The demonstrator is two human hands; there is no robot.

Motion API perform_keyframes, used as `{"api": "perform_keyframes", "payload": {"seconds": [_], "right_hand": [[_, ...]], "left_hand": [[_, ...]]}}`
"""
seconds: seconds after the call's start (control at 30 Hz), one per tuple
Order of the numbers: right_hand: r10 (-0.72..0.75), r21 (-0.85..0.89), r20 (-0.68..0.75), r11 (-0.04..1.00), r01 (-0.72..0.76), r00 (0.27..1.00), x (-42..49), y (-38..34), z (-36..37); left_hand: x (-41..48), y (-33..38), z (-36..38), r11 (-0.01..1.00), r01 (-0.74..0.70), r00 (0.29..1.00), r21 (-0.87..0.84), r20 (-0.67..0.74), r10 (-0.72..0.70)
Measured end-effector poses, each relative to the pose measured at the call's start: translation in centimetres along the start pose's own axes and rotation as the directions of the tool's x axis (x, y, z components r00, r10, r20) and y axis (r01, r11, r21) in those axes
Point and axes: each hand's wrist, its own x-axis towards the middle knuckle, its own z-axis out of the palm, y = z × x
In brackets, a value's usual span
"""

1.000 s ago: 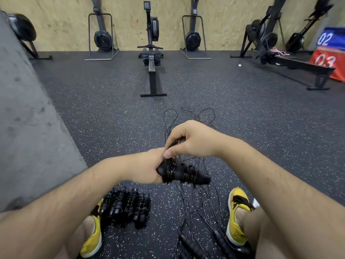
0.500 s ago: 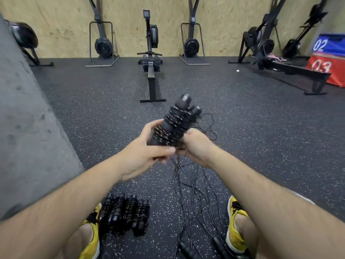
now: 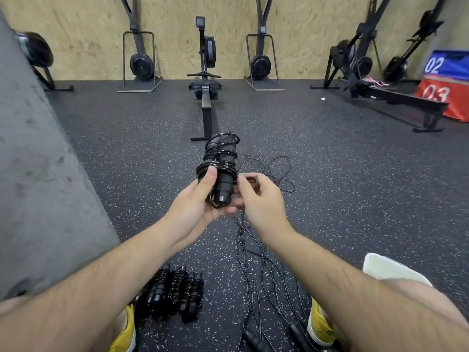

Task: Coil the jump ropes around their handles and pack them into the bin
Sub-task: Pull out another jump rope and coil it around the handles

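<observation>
Covering the room from the far wall to the person's feet, the speckled rubber floor (image 3: 127,174) carries everything here. No bin shows in the head view.

Loose jump ropes (image 3: 250,270): a tangle of thin black cord on the floor between the shoes, running out past the hands. Their handles (image 3: 256,341) lie at the bottom edge. They are judged light, limp and springy, and apt to snag on one another. They are best lifted by the handles, not by the cord.

Coiled bundles (image 3: 175,293): several finished, side by side on the floor just beside the left shoe. They are judged compact and firm enough to take round the middle.

Held bundle (image 3: 220,163): two black handles set together with cord wound round them, raised near upright in front of the person, well above the floor. The upper turns look loose and glossy. They are judged slippery and likely to spring off unless pinned.

Left hand (image 3: 195,207): curled round the lower end of the handles, with the thumb pressed on the turns.

Right hand (image 3: 261,201): fingers curled, thumb and forefinger pinching the tail loop (image 3: 254,181) just beside the bundle. The loop is blurred, so whether it is tucked under a turn cannot be told.
</observation>
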Motion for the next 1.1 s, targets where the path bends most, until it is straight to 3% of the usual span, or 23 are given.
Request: {"api": "perform_keyframes", "payload": {"seconds": [0.1, 0.2, 0.3, 0.4, 0.5, 0.63, 0.77, 0.93, 1.1], "right_hand": [[-0.073, 0.106, 0.061, 0.992, 0.066, 0.995, -0.7, -0.6, 0.2], [-0.293, -0.146, 0.055, 0.943, 0.298, 0.955, -0.7, 0.1, 0.1], [-0.577, -0.272, 0.079, 0.772, 0.574, 0.813, -0.5, 0.2, -0.1], [-0.709, -0.311, 0.153, 0.626, 0.715, 0.688, -0.4, -0.3, -0.4], [-0.673, -0.229, 0.112, 0.698, 0.678, 0.731, -0.3, -1.5, -0.7], [-0.775, -0.192, 0.209, 0.565, 0.803, 0.596, 0.4, -2.1, -1.3], [-0.69, -0.2, 0.394, 0.58, 0.79, 0.607, 1.1, -2.6, -2.1], [-0.629, -0.298, 0.549, 0.468, 0.832, 0.551, 1.1, -2.4, -2.2], [-0.619, -0.338, 0.492, 0.512, 0.79, 0.612, 1.1, -2.6, -2.7]], "left_hand": [[0.0, 0.4, 0.0, 0.999, -0.006, 1.0, -0.052, 0.002, 0.006], [-0.2, 0.6, 0.0, 0.999, -0.01, 1.0, -0.038, -0.011, 0.009], [-0.3, 0.5, 0.0, 0.999, -0.031, 0.999, -0.026, -0.026, 0.031], [-0.5, 0.6, 0.0, 0.999, -0.051, 0.999, 0.002, -0.012, 0.051], [-0.6, 1.2, -0.2, 0.998, -0.041, 0.999, -0.037, 0.031, 0.042], [-1.1, 1.8, -0.9, 0.989, 0.0, 0.992, -0.147, 0.122, 0.018], [-1.0, 2.2, -1.5, 0.978, 0.011, 0.983, -0.21, 0.181, 0.028], [-0.8, 1.9, -1.6, 0.984, 0.011, 0.984, -0.178, 0.175, 0.02], [-0.6, 2.0, -2.1, 0.99, 0.017, 0.976, -0.137, 0.218, 0.014]]}}
